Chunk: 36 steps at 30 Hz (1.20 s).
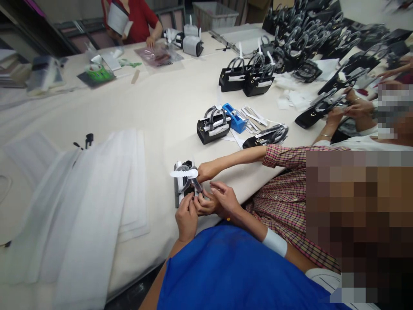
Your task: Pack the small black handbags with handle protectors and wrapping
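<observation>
A small black handbag (177, 189) with film-wrapped handles stands on the table just before me. A white ribbed strip (183, 173) sticks out over its top. My left hand (187, 217) is closed at the bag's near end, thumb and finger pinched together. Beside it, my right hand (222, 202) pinches at the bag's near right corner, with some fingers stretched out. What sits between the fingertips of both hands is too small to make out. A co-worker's hand (208, 171), from a plaid sleeve, touches the bag's far right side.
Stacked white sheets (93, 206) lie to the left. Beyond the hands are another handbag (213, 129), a blue tape dispenser (235, 118) and paper strips (256, 118). Many black bags (300, 38) crowd the back right. A person in red (142, 21) stands across the table (155, 99).
</observation>
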Motion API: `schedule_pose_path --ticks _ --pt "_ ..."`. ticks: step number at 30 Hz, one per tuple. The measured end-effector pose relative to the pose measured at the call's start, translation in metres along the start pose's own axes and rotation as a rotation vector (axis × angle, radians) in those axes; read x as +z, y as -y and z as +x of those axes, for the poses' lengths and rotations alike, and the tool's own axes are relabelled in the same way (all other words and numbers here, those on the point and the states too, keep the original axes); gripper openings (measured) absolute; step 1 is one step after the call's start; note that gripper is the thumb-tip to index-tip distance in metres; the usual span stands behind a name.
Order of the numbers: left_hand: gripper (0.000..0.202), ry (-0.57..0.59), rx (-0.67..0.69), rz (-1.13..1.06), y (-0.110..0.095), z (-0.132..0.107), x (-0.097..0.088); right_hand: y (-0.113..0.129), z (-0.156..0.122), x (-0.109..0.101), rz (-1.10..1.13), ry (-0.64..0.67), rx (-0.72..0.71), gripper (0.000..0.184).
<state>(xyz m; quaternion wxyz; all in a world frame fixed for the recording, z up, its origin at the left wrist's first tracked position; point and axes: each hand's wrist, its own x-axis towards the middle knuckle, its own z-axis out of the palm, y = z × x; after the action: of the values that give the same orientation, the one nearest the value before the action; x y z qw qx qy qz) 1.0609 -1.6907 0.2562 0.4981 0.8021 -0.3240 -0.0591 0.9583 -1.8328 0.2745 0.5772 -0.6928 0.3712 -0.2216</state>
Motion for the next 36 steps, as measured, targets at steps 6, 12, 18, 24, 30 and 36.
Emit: schedule_pose_path --ticks 6,12,18,24,30,36 --pt "0.040 -0.100 0.243 0.084 0.019 -0.032 -0.030 -0.044 -0.010 -0.034 -0.062 -0.106 0.144 0.029" --pt "0.037 -0.147 0.139 0.131 0.035 -0.033 -0.051 -0.057 -0.012 -0.036 -0.051 -0.108 0.181 0.028" --pt "0.032 -0.143 0.122 0.132 0.029 -0.016 -0.049 -0.052 -0.009 -0.034 -0.033 -0.099 0.182 0.030" --pt "0.031 -0.136 0.081 0.098 0.034 -0.021 -0.044 -0.057 -0.012 -0.030 -0.023 -0.090 0.188 0.031" --pt "0.032 -0.125 0.057 0.082 0.044 -0.032 -0.044 -0.057 -0.015 -0.023 -0.024 -0.078 0.186 0.024" --pt "0.032 -0.128 0.029 0.079 0.048 -0.034 -0.048 -0.060 -0.017 -0.015 -0.022 -0.068 0.192 0.017"
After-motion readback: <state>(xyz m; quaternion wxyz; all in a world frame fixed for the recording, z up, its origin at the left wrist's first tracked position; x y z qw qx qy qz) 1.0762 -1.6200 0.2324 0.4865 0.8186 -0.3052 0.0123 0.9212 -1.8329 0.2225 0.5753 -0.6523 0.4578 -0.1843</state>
